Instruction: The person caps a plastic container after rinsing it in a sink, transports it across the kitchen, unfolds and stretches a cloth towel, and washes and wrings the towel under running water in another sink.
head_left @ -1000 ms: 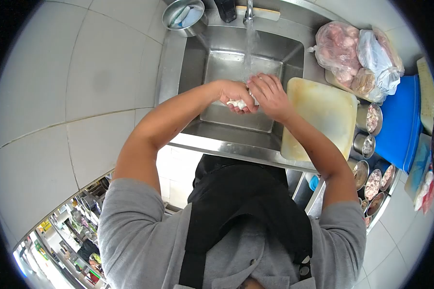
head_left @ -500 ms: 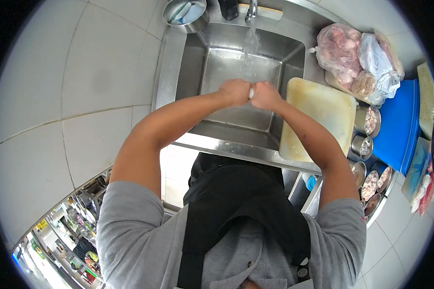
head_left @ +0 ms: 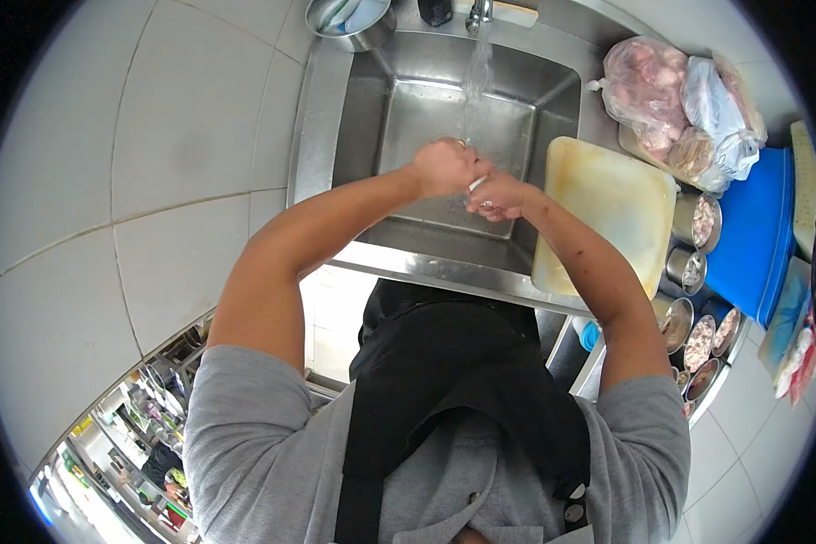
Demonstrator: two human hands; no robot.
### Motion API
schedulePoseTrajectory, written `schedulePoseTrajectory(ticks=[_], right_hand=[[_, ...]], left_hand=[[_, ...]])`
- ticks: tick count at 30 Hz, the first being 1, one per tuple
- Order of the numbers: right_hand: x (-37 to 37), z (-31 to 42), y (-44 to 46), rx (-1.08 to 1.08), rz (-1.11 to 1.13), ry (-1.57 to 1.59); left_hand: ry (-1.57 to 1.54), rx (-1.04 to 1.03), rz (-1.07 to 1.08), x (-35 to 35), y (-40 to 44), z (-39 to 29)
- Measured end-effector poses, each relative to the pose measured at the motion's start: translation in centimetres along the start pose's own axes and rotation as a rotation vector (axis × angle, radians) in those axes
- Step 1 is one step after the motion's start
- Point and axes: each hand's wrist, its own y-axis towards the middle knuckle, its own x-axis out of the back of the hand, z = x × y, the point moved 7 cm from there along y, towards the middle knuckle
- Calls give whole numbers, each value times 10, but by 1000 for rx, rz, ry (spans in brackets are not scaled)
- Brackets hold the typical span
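Over the steel sink (head_left: 408, 222), my left hand (head_left: 444, 167) and my right hand (head_left: 499, 196) meet, both closed round a small white cloth (head_left: 477, 183). Only a bit of the cloth shows between the two fists; the rest is hidden in the fingers. Water runs from the faucet (head_left: 479, 16) into the sink just behind my hands.
A stained cutting board (head_left: 607, 213) lies right of the sink. Bagged meat (head_left: 646, 86) sits behind it, with metal containers (head_left: 698, 222) and a blue bin (head_left: 752, 236) farther right. A metal pot (head_left: 358, 27) stands at the sink's back left corner.
My hands first had the white cloth bunched between them with the right fingers raised, then gripped it fist to fist. Now the fists are twisted, the right one lower and turned.
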Motion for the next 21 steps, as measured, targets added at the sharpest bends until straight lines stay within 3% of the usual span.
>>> schedulePoseTrajectory(ticks=[1, 5, 7, 8, 10, 11, 13, 14, 16, 17, 19, 21], right_hand=[[-9, -1, -7, -73, 121, 30], [-14, 11, -18, -104, 256, -38], [8, 34, -19, -41, -58, -637], [6, 37, -29, -38, -59, -636], [6, 74, -67, 502, -363, -878], [10, 72, -67, 507, -364, -886], [6, 74, -71, 749, -57, -159], [4, 76, -68, 748, -56, -161], [-16, 92, -65, 961, 148, 33], [-32, 103, -68, 960, 152, 29], [-75, 134, -93, 946, 519, 277], [-55, 136, -97, 944, 470, 179]], left_hand=[[-10, -69, 0, 4, -2, -9], [-91, -36, -34, 3, -9, -16], [-299, 281, -1, -11, -13, 4], [-297, 279, 0, -10, -12, 8], [-1185, 826, 542, -50, -35, 19], [-1182, 825, 533, -42, -35, 22], [-2021, 751, 614, -26, -34, -13], [-2021, 750, 612, -28, -34, -19], [-2502, 410, 760, -15, -20, -55], [-2502, 409, 753, -16, -12, -64], [-2742, -16, 750, 14, 7, -82], [-2724, -30, 675, 31, 15, -87]])
